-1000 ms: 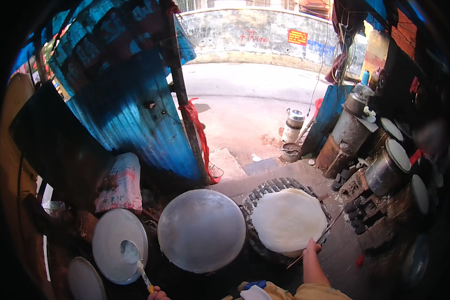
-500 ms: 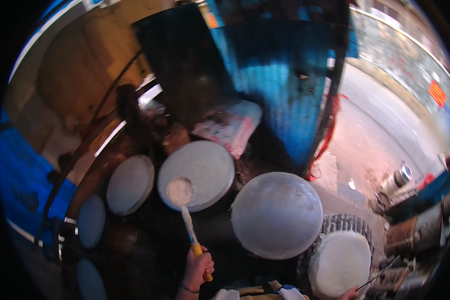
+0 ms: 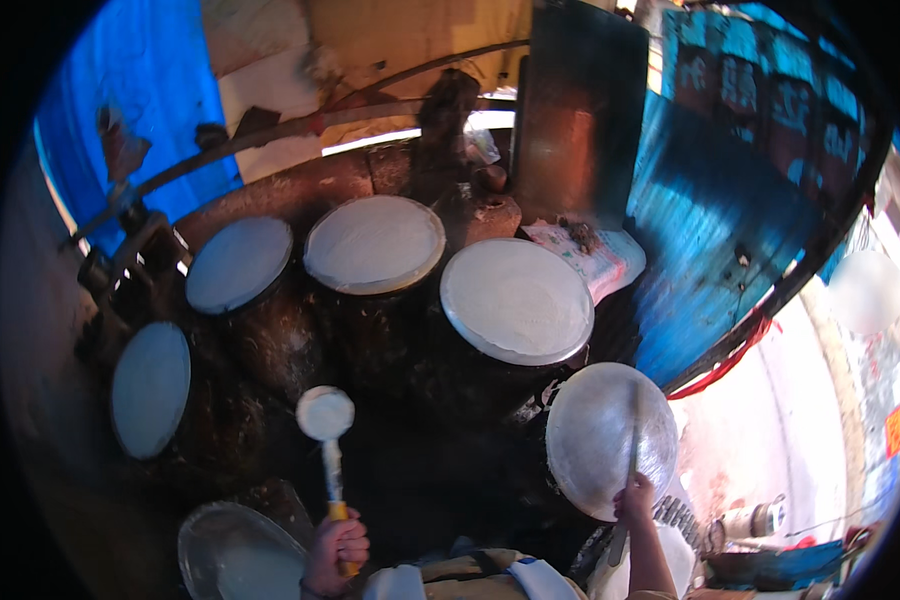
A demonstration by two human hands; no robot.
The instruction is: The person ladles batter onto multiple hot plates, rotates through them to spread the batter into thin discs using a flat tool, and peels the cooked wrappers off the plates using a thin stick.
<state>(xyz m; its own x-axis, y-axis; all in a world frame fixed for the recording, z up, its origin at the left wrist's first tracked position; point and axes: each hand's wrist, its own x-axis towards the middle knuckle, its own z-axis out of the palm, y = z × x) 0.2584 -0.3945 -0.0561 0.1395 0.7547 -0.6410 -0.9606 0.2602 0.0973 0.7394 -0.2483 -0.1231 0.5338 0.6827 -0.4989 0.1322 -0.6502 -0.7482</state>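
Observation:
My left hand [image 3: 338, 545] is closed round the yellow handle of a ladle [image 3: 325, 413]. The ladle's round bowl is coated white and hangs apart from the griddles. In my right hand [image 3: 634, 500] is a long, thin, flat spatula [image 3: 635, 430], its blade across a bare grey metal griddle [image 3: 590, 415]; whether it touches the metal I cannot tell. Partly behind my right forearm lies a stack of white round sheets [image 3: 676, 560]. Left of the bare griddle, a round griddle [image 3: 515, 300] is covered with white batter.
More round griddles with pale tops curve leftward: one at the back [image 3: 375, 245], another beside it [image 3: 238, 265], one at the left [image 3: 150, 390], one at lower left [image 3: 240, 550]. A red-and-white bag [image 3: 605, 262] lies behind. A dark upright board [image 3: 580, 120] and blue corrugated sheet [image 3: 730, 230] stand beyond.
The view has swung left. My left hand has moved the ladle off the griddle near the bag. My right hand has brought the spatula from beside the white stack to over the bare griddle.

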